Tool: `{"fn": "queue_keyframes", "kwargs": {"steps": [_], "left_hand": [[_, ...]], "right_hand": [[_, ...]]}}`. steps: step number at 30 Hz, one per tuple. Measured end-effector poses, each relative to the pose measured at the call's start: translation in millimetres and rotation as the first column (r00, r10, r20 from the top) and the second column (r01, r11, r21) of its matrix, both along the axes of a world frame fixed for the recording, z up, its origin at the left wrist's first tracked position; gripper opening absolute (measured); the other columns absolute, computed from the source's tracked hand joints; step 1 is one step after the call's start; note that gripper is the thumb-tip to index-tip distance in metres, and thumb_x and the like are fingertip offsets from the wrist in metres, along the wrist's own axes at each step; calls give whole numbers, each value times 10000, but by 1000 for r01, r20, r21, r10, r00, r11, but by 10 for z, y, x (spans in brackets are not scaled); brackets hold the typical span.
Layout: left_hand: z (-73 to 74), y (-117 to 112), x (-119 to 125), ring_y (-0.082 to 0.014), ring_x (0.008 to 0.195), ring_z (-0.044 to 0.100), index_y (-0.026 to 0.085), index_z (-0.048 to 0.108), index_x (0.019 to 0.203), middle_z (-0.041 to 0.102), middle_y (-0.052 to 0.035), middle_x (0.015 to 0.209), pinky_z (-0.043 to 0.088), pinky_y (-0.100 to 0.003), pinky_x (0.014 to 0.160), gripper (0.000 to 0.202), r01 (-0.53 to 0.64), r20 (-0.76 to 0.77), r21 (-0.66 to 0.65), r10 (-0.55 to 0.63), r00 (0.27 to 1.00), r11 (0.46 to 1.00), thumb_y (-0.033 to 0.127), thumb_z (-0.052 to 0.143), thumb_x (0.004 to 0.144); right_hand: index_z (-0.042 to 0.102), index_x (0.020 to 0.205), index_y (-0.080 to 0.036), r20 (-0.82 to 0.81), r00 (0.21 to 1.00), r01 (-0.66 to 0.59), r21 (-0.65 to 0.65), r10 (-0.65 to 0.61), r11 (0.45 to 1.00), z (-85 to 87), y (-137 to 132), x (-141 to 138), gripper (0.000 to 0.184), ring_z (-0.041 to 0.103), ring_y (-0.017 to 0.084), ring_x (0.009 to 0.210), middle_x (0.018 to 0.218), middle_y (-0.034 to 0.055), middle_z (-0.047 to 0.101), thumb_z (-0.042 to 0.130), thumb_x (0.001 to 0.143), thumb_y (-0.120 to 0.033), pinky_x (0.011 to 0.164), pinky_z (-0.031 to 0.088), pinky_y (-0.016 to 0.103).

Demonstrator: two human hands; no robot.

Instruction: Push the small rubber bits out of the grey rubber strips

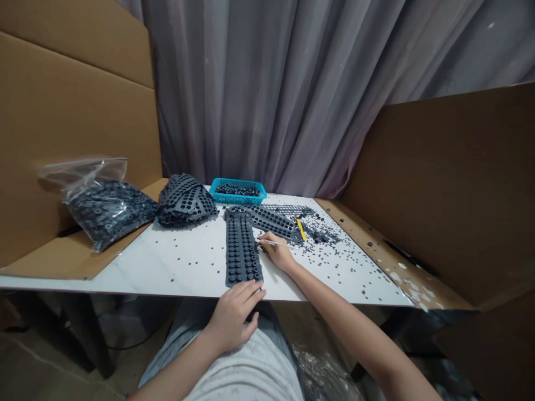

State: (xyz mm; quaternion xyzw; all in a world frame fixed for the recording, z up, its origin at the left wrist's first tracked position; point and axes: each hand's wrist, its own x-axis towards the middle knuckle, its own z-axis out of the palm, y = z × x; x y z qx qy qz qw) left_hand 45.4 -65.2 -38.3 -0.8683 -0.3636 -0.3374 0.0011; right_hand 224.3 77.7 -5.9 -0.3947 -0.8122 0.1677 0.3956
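A dark rubber sheet (241,248) studded with round buttons lies lengthwise on the white table (175,267). My left hand (234,314) rests at the sheet's near end by the table edge, fingers stretched flat on it. My right hand (276,253) sits just right of the sheet, fingers pinched round a thin metal pick (273,243) that points left toward the sheet. A second, emptied perforated sheet (271,220) lies behind my right hand, with a small yellow tool (301,229) on it.
A pile of dark sheets (184,200) and a clear bag of dark parts (104,206) lie at the left. A blue basket (237,191) stands at the back. Small dark bits (334,250) litter the table. Cardboard walls (451,184) flank both sides; a grey curtain hangs behind.
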Motion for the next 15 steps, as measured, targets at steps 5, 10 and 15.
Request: {"fn": "queue_keyframes", "kwargs": {"steps": [5, 10, 15], "left_hand": [[-4, 3, -3, -247, 1145, 519, 199, 549, 1196, 560, -61, 1278, 453, -422, 949, 463, -3, -3, -8, 3, 1000, 1000, 163, 508, 736], [2, 0, 0, -239, 1148, 518, 204, 549, 1197, 561, -57, 1275, 454, -412, 951, 466, -3, 2, -3, 3, 1000, 1000, 162, 513, 734], [2, 0, -3, -241, 1142, 520, 202, 548, 1197, 561, -62, 1274, 452, -414, 951, 465, 0, 4, -5, 0, 1000, 1000, 159, 508, 736]], "right_hand": [[623, 906, -195, -162, 966, -220, -103, 202, 970, -21, -11, -21, 207, 621, 220, 985, 988, 85, 682, 520, 877, -373, 853, 465, 362], [626, 910, -202, -121, 968, -231, -95, 219, 968, -37, 6, -32, 203, 624, 223, 999, 975, 82, 687, 516, 878, -370, 863, 464, 366], [614, 963, -204, 43, 990, -132, -29, 133, 991, 9, 34, -31, 184, 636, 201, 865, 952, 65, 694, 476, 895, -305, 785, 461, 324]]}}
